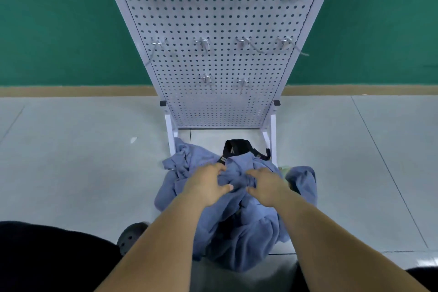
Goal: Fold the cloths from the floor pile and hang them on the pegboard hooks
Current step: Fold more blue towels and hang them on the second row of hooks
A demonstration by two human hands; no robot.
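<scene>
A pile of blue cloths (237, 227) lies crumpled on the floor in front of a white pegboard stand (213, 54). Several bare metal hooks (201, 42) stick out of the board in rows. My left hand (206, 185) and my right hand (267, 185) both lie on top of the pile, close together, fingers bent into the top blue cloth (237, 168). How firmly either hand grips the fabric is hard to see. A black strap (234, 147) pokes out from the far side of the pile.
The stand's white legs (171, 135) flank the pile's far end. Pale floor tiles (71, 161) spread to both sides. A green wall (59, 19) with a tan skirting runs behind. My dark shoe (130, 236) and dark trouser leg sit at the lower left.
</scene>
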